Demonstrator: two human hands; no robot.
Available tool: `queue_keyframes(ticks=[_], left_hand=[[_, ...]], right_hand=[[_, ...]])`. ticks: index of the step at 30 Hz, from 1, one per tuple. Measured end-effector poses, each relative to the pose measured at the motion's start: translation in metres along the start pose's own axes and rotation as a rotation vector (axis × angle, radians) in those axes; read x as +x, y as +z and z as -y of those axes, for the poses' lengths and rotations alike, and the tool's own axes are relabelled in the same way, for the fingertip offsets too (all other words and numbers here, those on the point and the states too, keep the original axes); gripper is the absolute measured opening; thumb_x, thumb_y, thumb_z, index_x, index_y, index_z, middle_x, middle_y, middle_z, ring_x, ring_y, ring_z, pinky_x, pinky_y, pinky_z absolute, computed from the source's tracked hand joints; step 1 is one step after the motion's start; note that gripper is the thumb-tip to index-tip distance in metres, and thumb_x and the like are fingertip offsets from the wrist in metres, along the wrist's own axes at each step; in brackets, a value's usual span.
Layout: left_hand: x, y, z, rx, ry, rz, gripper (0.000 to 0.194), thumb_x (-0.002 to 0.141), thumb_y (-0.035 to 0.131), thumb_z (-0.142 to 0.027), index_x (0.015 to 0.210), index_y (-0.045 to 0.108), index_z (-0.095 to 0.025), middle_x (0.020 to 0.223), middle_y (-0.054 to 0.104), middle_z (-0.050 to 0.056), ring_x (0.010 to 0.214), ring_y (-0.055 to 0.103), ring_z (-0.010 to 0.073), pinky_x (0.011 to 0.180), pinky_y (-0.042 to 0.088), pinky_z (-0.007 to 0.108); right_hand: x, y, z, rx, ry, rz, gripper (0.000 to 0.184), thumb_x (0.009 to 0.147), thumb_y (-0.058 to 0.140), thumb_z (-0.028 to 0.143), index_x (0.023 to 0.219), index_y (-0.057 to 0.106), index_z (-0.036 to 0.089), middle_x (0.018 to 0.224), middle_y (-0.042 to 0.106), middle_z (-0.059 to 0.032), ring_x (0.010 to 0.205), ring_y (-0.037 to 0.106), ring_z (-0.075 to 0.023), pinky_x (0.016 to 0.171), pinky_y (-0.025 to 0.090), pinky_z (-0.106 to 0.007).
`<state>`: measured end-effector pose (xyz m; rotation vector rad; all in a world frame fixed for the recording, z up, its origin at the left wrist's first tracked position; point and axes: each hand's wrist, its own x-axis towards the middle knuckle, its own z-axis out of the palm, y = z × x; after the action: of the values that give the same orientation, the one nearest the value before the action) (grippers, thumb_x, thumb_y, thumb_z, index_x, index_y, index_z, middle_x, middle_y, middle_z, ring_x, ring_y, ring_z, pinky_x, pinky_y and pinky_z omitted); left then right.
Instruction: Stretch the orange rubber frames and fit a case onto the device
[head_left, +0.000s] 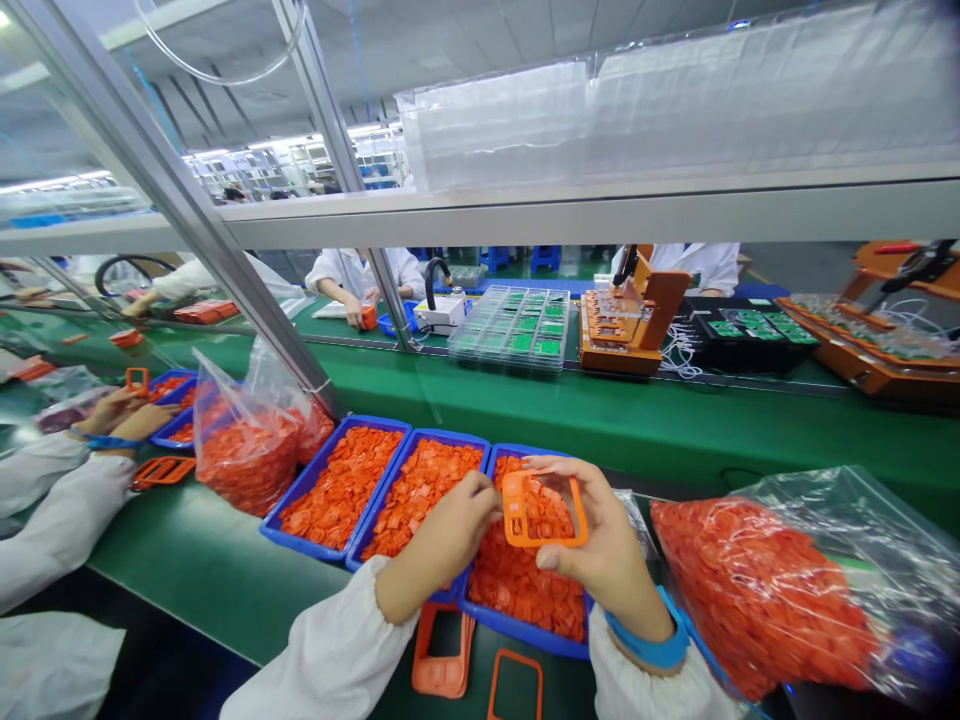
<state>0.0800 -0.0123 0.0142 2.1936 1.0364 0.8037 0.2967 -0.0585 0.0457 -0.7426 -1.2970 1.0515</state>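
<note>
My right hand (604, 530) grips an orange plastic frame (514, 490) between thumb and fingers, holding it upright above the right-hand blue tray (525, 638). At the frame's left edge is my left hand (457, 520), its fingers pinched together; whatever they hold is hidden. Small orange plastic pieces (517, 590) fill the tray below. Similar pieces lie in the middle blue tray (450, 437) and the left blue tray (300, 544). Close to the bench's front edge, several stacked orange frames (439, 678) rest beside a thinner orange frame (517, 657).
Clear bags of orange pieces stand at right (757, 590) and left (247, 460). A co-worker's hands (124, 415) hold a frame at far left. A metal post (225, 270) slants down behind the trays. Across the green bench are a clear compartment box (510, 330) and an orange fixture (630, 325).
</note>
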Motion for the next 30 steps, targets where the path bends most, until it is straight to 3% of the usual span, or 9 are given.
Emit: queue_keyframes(ticks=[2, 5, 8, 11, 16, 19, 21, 25, 30], left_hand=[[-0.002, -0.02, -0.007, -0.029, 0.025, -0.071, 0.025, 0.104, 0.051, -0.022, 0.099, 0.075, -0.023, 0.096, 0.07, 0.007, 0.088, 0.065, 0.0209, 0.08, 0.051, 0.031], [-0.007, -0.042, -0.024, -0.062, 0.196, -0.125, 0.018, 0.104, 0.061, -0.025, 0.099, 0.078, -0.023, 0.088, 0.076, 0.007, 0.083, 0.069, 0.0218, 0.078, 0.051, 0.032], [-0.011, -0.052, -0.046, -0.087, 0.341, -0.032, 0.013, 0.1, 0.069, -0.023, 0.102, 0.081, -0.027, 0.086, 0.081, 0.007, 0.082, 0.073, 0.0233, 0.083, 0.052, 0.035], [-0.013, -0.054, -0.061, -0.072, 0.322, 0.059, 0.017, 0.1, 0.069, -0.024, 0.095, 0.084, -0.029, 0.085, 0.08, 0.007, 0.082, 0.073, 0.023, 0.084, 0.052, 0.036], [-0.012, -0.051, -0.065, -0.079, 0.253, 0.044, 0.019, 0.098, 0.073, -0.032, 0.084, 0.084, -0.027, 0.09, 0.073, 0.008, 0.082, 0.07, 0.02, 0.077, 0.055, 0.029], [-0.012, -0.052, -0.062, -0.115, 0.241, 0.104, 0.01, 0.097, 0.075, -0.03, 0.098, 0.083, -0.027, 0.097, 0.077, 0.008, 0.091, 0.074, 0.0222, 0.084, 0.056, 0.029], [-0.012, -0.053, -0.061, -0.096, 0.243, 0.206, 0.016, 0.099, 0.072, -0.026, 0.113, 0.08, -0.027, 0.104, 0.08, 0.008, 0.098, 0.076, 0.023, 0.088, 0.055, 0.028], [-0.013, -0.052, -0.06, 0.143, 0.298, 0.406, 0.015, 0.103, 0.063, -0.02, 0.104, 0.077, -0.025, 0.097, 0.082, 0.002, 0.082, 0.076, 0.0191, 0.069, 0.046, 0.026], [-0.016, -0.045, -0.061, 0.372, 0.438, 0.372, 0.02, 0.103, 0.057, -0.015, 0.088, 0.069, -0.022, 0.082, 0.078, 0.001, 0.068, 0.069, 0.0186, 0.058, 0.032, 0.032]], right_hand=[[0.001, 0.0, 0.001, 0.028, 0.045, 0.033, 0.076, 0.066, 0.094, 0.061, 0.129, 0.063, 0.031, 0.136, 0.071, -0.0128, 0.129, 0.068, -0.0348, 0.109, 0.057, -0.049], [0.001, 0.0, -0.001, 0.046, 0.095, 0.1, 0.083, 0.069, 0.091, 0.064, 0.139, 0.059, 0.033, 0.14, 0.069, -0.0124, 0.128, 0.069, -0.0335, 0.112, 0.054, -0.049], [0.0, 0.002, -0.002, 0.044, 0.131, 0.154, 0.09, 0.069, 0.09, 0.066, 0.146, 0.054, 0.034, 0.141, 0.069, -0.012, 0.127, 0.069, -0.0331, 0.114, 0.052, -0.05], [0.0, 0.005, -0.002, 0.014, 0.177, 0.184, 0.095, 0.066, 0.091, 0.067, 0.147, 0.053, 0.033, 0.141, 0.069, -0.012, 0.128, 0.069, -0.034, 0.115, 0.051, -0.051], [0.0, 0.009, -0.002, 0.005, 0.207, 0.255, 0.102, 0.059, 0.089, 0.073, 0.145, 0.057, 0.031, 0.134, 0.071, -0.0123, 0.123, 0.07, -0.0352, 0.11, 0.055, -0.049], [-0.001, 0.013, -0.003, 0.04, 0.247, 0.292, 0.104, 0.053, 0.09, 0.076, 0.142, 0.061, 0.03, 0.123, 0.074, -0.0109, 0.114, 0.074, -0.0341, 0.1, 0.061, -0.046], [0.0, 0.015, -0.004, 0.068, 0.259, 0.294, 0.105, 0.05, 0.09, 0.076, 0.139, 0.062, 0.029, 0.113, 0.077, -0.0088, 0.107, 0.076, -0.0327, 0.096, 0.062, -0.044], [0.002, 0.019, -0.001, 0.021, 0.241, 0.306, 0.103, 0.048, 0.09, 0.078, 0.134, 0.068, 0.027, 0.111, 0.077, -0.0085, 0.105, 0.076, -0.0316, 0.099, 0.059, -0.043], [0.004, 0.021, 0.003, 0.051, 0.288, 0.367, 0.101, 0.044, 0.093, 0.076, 0.129, 0.071, 0.026, 0.118, 0.078, -0.0091, 0.11, 0.076, -0.0331, 0.103, 0.058, -0.044]])
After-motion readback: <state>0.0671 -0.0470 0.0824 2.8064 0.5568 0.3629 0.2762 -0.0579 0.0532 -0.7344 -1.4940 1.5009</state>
